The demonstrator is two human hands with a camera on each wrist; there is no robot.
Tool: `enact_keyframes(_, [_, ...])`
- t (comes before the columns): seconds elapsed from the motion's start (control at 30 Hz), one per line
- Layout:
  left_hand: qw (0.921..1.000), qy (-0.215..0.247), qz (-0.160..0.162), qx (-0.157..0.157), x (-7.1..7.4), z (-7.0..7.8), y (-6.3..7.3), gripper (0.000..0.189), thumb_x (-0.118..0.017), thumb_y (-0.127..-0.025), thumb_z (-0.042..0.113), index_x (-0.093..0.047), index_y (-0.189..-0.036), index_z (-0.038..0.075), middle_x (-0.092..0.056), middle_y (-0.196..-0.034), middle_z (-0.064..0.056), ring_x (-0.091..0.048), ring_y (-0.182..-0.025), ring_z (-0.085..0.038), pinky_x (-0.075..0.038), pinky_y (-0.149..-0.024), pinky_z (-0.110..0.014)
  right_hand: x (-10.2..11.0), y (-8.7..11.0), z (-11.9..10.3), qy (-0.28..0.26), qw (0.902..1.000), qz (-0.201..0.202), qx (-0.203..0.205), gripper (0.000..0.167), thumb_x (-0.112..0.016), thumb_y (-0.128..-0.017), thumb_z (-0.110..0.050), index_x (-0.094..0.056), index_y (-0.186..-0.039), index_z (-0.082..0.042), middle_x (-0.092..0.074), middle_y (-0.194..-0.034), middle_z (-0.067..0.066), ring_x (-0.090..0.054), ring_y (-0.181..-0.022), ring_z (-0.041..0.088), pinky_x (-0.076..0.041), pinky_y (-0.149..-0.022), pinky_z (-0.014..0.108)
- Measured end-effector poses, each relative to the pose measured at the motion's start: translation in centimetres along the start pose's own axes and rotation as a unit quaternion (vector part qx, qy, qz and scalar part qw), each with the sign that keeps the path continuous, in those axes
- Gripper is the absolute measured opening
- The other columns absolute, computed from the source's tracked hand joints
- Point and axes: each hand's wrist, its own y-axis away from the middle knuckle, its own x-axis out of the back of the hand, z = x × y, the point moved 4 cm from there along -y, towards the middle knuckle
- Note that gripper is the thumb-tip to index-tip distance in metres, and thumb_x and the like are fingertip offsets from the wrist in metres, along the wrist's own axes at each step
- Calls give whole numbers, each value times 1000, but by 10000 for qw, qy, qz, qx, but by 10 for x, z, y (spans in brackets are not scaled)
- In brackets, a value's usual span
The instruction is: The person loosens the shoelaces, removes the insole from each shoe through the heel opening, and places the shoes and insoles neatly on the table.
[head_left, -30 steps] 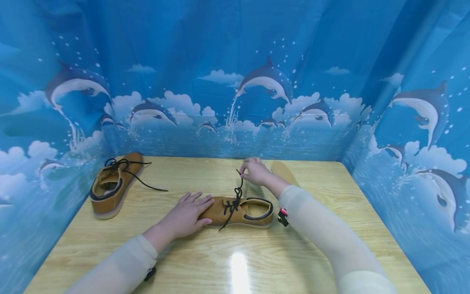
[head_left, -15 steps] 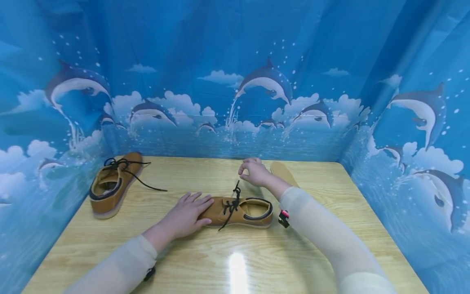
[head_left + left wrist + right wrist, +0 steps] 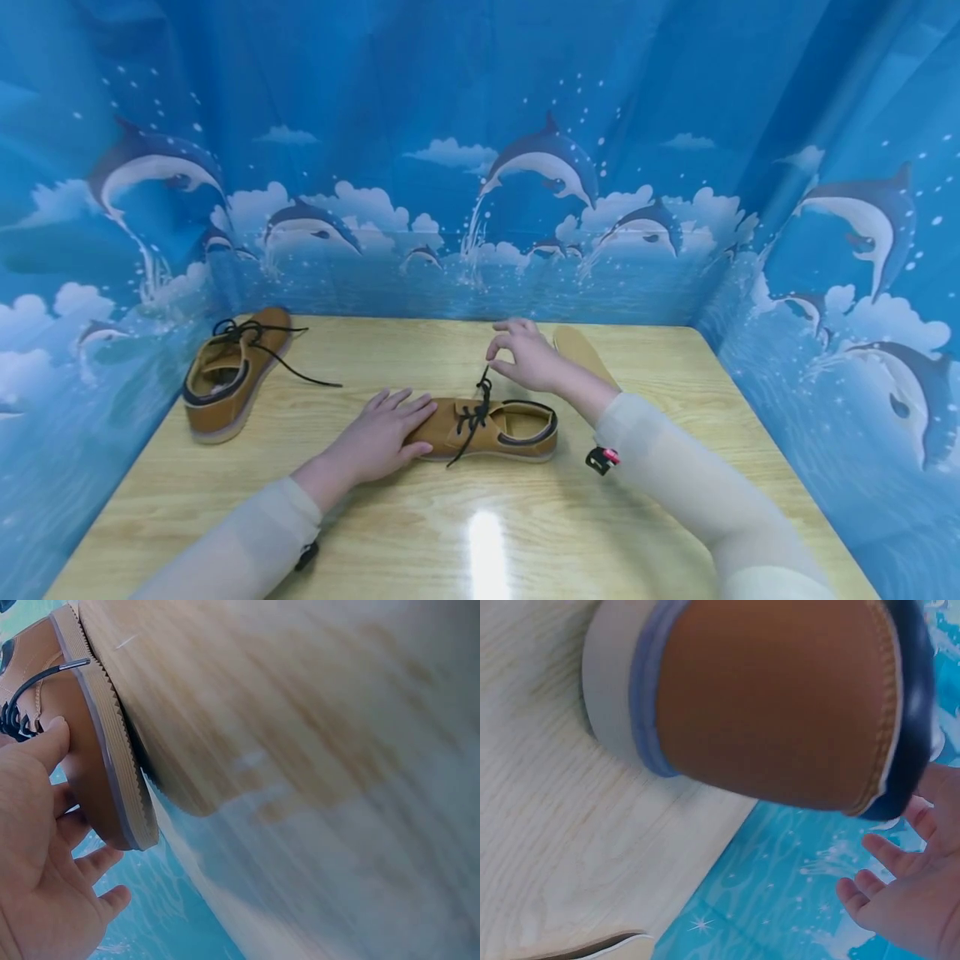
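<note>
A tan lace-up shoe (image 3: 525, 450) lies across the middle of the table with its toe to the left. My left hand (image 3: 378, 437) rests flat on its toe, fingers spread. In the left wrist view, the left thumb lies on the upper and the other fingers are beyond the toe. A black shoelace (image 3: 480, 408) crosses the tongue, one end standing up and the other hanging over the near side. Bent fingertips of my right hand (image 3: 525, 358) are right at the raised lace end; I cannot tell if they pinch it. In the right wrist view, the shoe's heel hides the index finger and thumb.
The matching shoe (image 3: 217, 408) stands at the back left, its lace trailing onto the table (image 3: 375, 533). A tan insole (image 3: 581, 350) lies at the back, partly behind the right forearm. A blue dolphin-print curtain (image 3: 420, 167) encloses the back and sides.
The right hand held the lace end up, then the lace dropped free. Now the right wrist has shifted right and nearer, with the fingertips back at the lace end. The left hand has stayed put.
</note>
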Motion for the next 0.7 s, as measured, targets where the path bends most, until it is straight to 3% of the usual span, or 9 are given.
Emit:
enact_keyframes(0.37, [10000, 8, -30, 45, 1, 0, 0, 67, -54, -99, 53, -43, -153, 15, -41, -157, -6, -31, -146, -40, -18, -119, -60, -2, 27, -26, 39, 9981, 106, 598, 5, -67, -98, -27, -70, -94, -25, -42, -154, 11, -24, -147, 39, -22, -117, 63])
enact_keyframes(0.7, [9999, 98, 5, 31, 2, 2, 1, 67, -55, -99, 52, -43, -153, 14, -42, -156, -7, -31, -145, -40, -19, -119, -60, -8, 41, -41, 41, 9916, -52, 1294, 7, -69, -96, -29, -72, -101, -23, -41, -154, 8, -23, -147, 36, -23, -116, 62])
